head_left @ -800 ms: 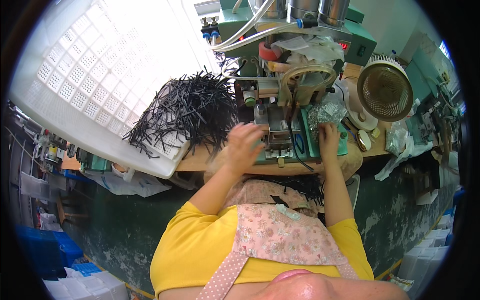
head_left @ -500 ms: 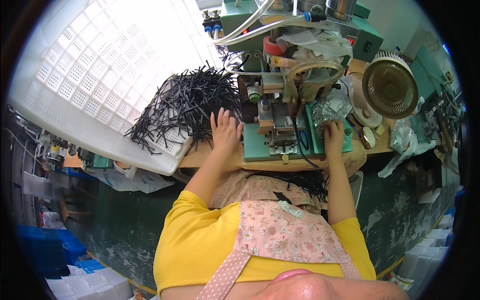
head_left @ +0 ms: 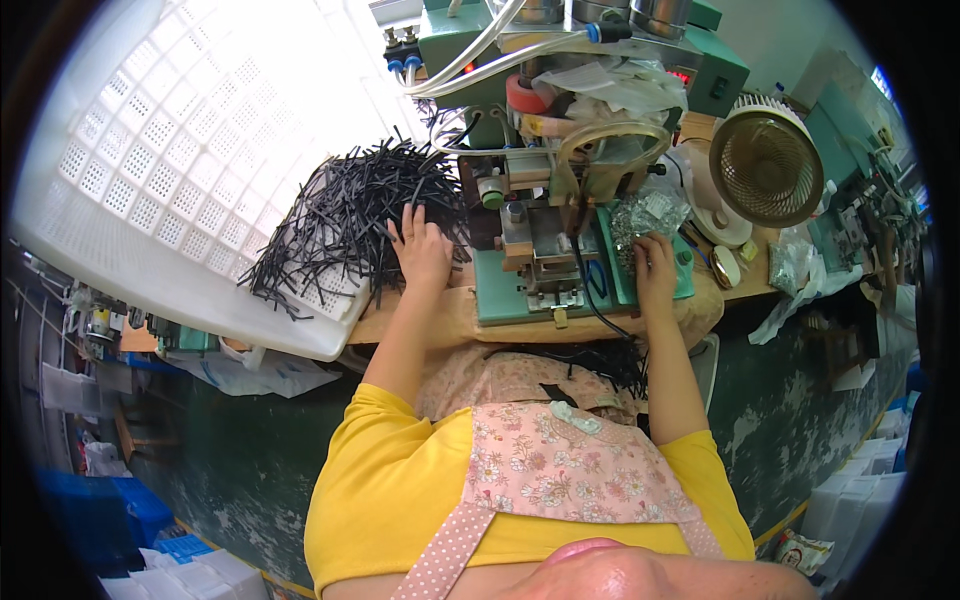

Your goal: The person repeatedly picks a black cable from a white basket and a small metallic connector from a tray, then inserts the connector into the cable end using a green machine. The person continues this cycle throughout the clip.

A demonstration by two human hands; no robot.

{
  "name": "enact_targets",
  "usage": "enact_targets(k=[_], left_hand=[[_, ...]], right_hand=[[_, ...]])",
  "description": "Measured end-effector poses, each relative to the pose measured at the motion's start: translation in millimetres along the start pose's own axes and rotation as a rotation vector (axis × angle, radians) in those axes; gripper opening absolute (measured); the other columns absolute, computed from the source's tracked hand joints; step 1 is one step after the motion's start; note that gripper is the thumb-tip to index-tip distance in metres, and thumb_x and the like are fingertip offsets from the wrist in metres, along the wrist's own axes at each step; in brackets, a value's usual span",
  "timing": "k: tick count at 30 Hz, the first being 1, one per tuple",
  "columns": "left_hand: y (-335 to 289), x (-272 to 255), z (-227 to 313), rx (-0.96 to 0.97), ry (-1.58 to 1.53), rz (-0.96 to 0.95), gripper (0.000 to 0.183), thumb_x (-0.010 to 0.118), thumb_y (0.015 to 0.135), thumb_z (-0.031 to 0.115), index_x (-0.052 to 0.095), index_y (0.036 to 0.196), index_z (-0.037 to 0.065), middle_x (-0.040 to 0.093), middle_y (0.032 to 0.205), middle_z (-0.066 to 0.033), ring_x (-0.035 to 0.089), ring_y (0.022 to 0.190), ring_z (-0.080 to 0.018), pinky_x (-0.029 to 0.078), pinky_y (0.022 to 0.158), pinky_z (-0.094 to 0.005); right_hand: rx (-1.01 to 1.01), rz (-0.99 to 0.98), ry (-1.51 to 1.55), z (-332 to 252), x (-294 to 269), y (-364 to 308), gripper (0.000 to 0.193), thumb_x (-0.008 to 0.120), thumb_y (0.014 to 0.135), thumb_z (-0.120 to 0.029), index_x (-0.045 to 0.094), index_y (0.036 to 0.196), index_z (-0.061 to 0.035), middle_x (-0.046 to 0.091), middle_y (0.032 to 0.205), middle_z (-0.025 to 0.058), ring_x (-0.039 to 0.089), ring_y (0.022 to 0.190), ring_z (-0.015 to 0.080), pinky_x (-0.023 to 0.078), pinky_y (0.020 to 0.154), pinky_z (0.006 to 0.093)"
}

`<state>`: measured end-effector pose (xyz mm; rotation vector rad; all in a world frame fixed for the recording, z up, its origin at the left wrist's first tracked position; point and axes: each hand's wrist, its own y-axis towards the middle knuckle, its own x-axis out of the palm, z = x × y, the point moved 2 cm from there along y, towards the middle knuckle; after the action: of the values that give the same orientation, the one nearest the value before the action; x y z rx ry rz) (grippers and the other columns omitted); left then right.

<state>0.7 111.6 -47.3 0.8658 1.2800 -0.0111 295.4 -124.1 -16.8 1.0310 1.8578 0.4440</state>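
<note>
A clear crinkled bag (head_left: 645, 215) of small parts lies beside the right hand (head_left: 655, 270).

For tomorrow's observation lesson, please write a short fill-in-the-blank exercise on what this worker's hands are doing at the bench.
1. The left hand rests on a pile of thin ____ strips.
2. Those strips lie in a white perforated ____.
3. The right hand touches a heap of small ____ metal parts.
4. Between the hands stands a ____ bench machine.

Missing words: black; tray; silver; green
</note>
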Motion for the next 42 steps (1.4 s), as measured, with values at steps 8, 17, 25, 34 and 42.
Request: enact_targets(k=[8,17,25,34,42], left_hand=[[-6,7,5,-0.033,-0.039,-0.063,0.022,0.066,0.083,0.03,0.061,0.082,0.009,0.043,0.144,-0.0109,0.024,0.142,-0.0294,0.011,0.116,-0.0537],[25,-68,-7,-0.457,-0.864,0.135,0.023,0.057,0.096,0.027,0.058,0.09,0.005,0.064,0.099,-0.0103,0.062,0.081,-0.0221,0.048,0.067,-0.0326],[0,-150,101,0.564,-0.874,0.434,0.039,0.064,0.069,-0.008,0.068,0.105,0.006,0.069,0.102,-0.0081,0.066,0.09,-0.0233,0.054,0.078,-0.0311],[0,-129,151,0.74,-0.895,0.463,0.029,0.073,0.069,0.005,0.067,0.098,0.004,0.069,0.098,-0.0083,0.069,0.094,-0.0244,0.057,0.069,-0.0286],[-3,-126,151,0.739,-0.916,0.469,0.027,0.07,0.071,0.005,0.066,0.097,0.004,0.068,0.101,-0.0087,0.068,0.097,-0.0253,0.057,0.072,-0.0303]], right_hand=[[0.065,-0.094,0.278,-72,-16,26,0.013,0.062,0.088,-0.007,0.065,0.1,-0.0034,0.065,0.097,0.0114,0.062,0.092,0.0282,0.046,0.081,0.0345],[0.177,-0.141,0.532,-118,0,36,0.017,0.069,0.083,-0.011,0.06,0.096,-0.0054,0.064,0.093,0.0077,0.059,0.09,0.0255,0.044,0.083,0.0351],[0.219,-0.144,0.575,-120,1,37,0.019,0.068,0.085,-0.006,0.055,0.099,-0.003,0.061,0.095,0.0048,0.06,0.092,0.0151,0.045,0.085,0.0277],[0.261,0.044,0.206,-2,-39,28,0.018,0.064,0.086,-0.006,0.058,0.103,-0.0032,0.063,0.1,0.0125,0.061,0.095,0.0281,0.047,0.084,0.0357],[0.067,-0.097,-0.242,34,-22,-18,0.022,0.063,0.085,-0.005,0.061,0.106,-0.0081,0.061,0.104,0.0127,0.059,0.096,0.0326,0.044,0.08,0.0442]])
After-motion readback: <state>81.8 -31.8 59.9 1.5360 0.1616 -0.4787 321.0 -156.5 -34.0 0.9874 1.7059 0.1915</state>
